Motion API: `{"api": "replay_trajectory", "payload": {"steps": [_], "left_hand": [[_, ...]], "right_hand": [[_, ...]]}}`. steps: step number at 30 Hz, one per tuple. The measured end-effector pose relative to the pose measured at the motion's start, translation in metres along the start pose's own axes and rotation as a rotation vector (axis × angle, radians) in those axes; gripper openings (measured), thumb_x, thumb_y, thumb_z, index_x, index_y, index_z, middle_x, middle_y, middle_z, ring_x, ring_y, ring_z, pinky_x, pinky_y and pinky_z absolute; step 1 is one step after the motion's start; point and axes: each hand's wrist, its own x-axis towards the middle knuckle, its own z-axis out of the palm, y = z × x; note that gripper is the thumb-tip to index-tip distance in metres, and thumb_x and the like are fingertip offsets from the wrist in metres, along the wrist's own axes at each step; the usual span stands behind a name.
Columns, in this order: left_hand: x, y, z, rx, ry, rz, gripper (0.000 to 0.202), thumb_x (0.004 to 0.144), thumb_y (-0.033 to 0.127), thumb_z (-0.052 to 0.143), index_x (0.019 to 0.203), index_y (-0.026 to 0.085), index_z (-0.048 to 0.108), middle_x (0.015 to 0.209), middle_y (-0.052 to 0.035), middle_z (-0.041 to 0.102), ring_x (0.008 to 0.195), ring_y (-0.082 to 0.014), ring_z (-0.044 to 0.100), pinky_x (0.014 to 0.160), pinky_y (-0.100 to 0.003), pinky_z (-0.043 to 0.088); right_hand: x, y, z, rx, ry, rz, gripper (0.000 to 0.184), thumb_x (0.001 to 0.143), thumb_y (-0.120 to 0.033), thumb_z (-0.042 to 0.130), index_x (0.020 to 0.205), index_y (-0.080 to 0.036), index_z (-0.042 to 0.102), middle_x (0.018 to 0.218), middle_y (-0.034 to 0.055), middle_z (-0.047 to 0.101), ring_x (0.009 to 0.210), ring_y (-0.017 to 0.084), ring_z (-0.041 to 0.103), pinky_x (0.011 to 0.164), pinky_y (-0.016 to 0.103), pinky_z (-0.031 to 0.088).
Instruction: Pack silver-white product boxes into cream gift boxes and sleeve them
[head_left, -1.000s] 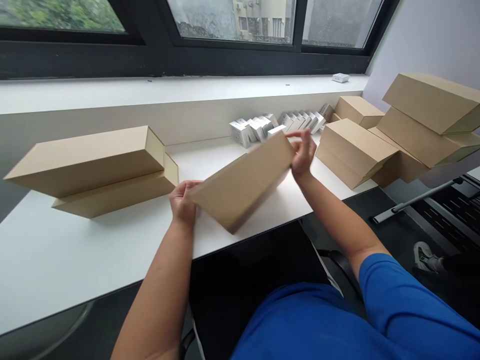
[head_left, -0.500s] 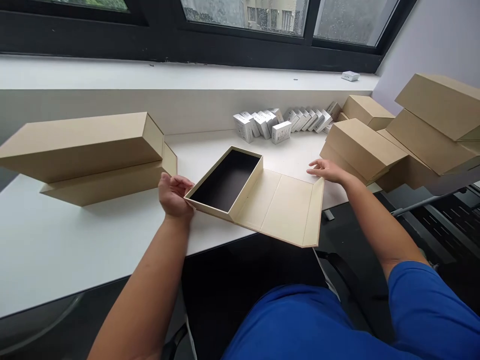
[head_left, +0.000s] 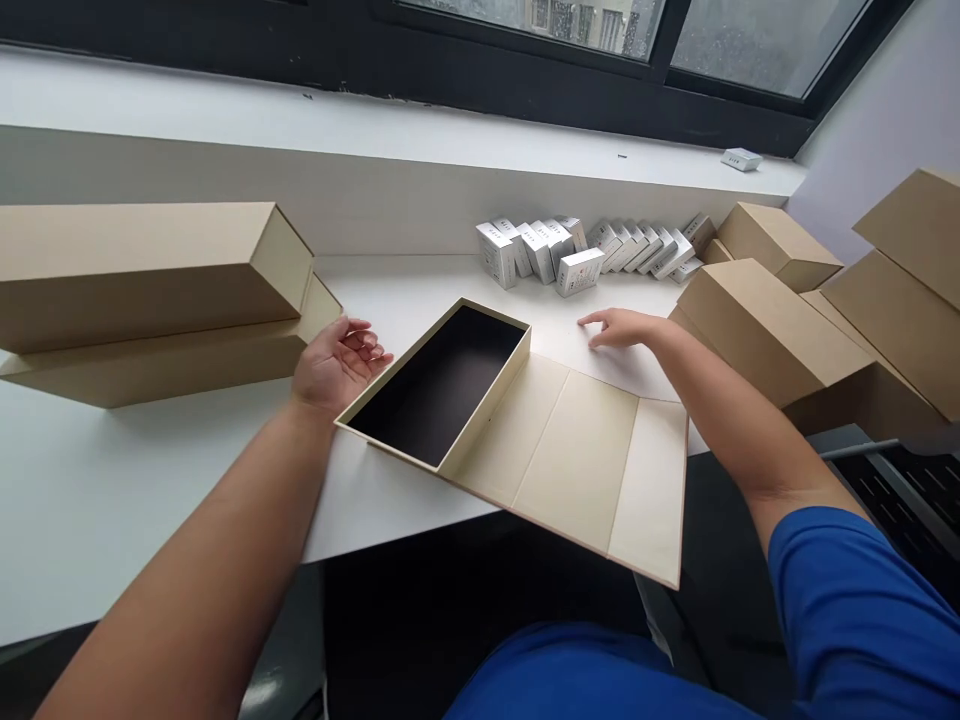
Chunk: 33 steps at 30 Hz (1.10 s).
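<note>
A tan box [head_left: 442, 385] with a black inside lies open on the white table [head_left: 150, 470]. Its folding lid [head_left: 585, 460] is spread flat to the right and hangs over the table's front edge. My left hand [head_left: 337, 362] rests palm up beside the box's left corner, fingers loosely curled and holding nothing. My right hand [head_left: 619, 327] reaches over the table behind the lid, fingers stretched out flat toward a row of small white cartons [head_left: 577, 250]. Nothing is in it.
Two closed tan boxes [head_left: 150, 290] are stacked at the left. More tan boxes [head_left: 780, 330] are piled at the right. A white ledge [head_left: 375, 130] runs under the window, with one small white carton [head_left: 741, 159] on it. Dark floor lies below the table.
The box was closed and held in both hands; it now lies open with the lid spread flat. My left hand has let go, and my right hand has moved left toward the small cartons.
</note>
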Motion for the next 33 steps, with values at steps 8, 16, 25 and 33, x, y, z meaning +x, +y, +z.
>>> {"api": "replay_trajectory", "payload": {"steps": [8,16,25,33], "left_hand": [[0.009,-0.014,0.022,0.324,-0.098,0.041,0.026,0.081,0.042,0.081,0.079,0.018,0.070,0.067,0.0007,0.055,0.062,-0.0129,0.043,0.059,-0.029,0.030],[0.011,-0.016,0.016,0.280,-0.171,0.132,0.034,0.074,0.050,0.079,0.087,0.020,0.068,0.075,-0.0015,0.058,0.066,-0.0144,0.048,0.063,-0.029,0.041],[0.010,-0.015,0.017,0.285,-0.229,0.100,0.040,0.070,0.053,0.079,0.088,0.019,0.066,0.082,-0.0023,0.062,0.071,-0.0146,0.051,0.067,-0.029,0.043],[0.012,-0.017,0.017,0.300,-0.244,0.128,0.038,0.077,0.055,0.077,0.088,0.020,0.067,0.083,-0.0022,0.065,0.074,-0.0157,0.056,0.071,-0.030,0.045]], "right_hand": [[0.083,-0.103,-0.017,0.057,0.620,-0.358,0.041,0.106,-0.052,0.058,0.126,-0.020,0.074,0.118,0.0123,0.077,0.121,0.033,0.067,0.113,0.056,0.049],[0.194,-0.154,-0.019,-0.296,0.513,-0.063,0.085,0.080,-0.058,0.089,0.135,-0.002,0.057,0.132,0.0259,0.065,0.151,0.058,0.039,0.126,0.081,0.015],[0.151,-0.167,-0.020,-0.487,0.410,-0.370,0.071,0.092,-0.035,0.077,0.153,-0.014,0.049,0.129,0.0188,0.070,0.144,0.044,0.051,0.129,0.080,0.017],[0.036,-0.140,-0.009,-0.496,0.763,-0.762,0.034,0.110,-0.040,0.039,0.133,-0.031,0.062,0.144,0.0103,0.063,0.151,0.037,0.049,0.128,0.074,0.028]]}}
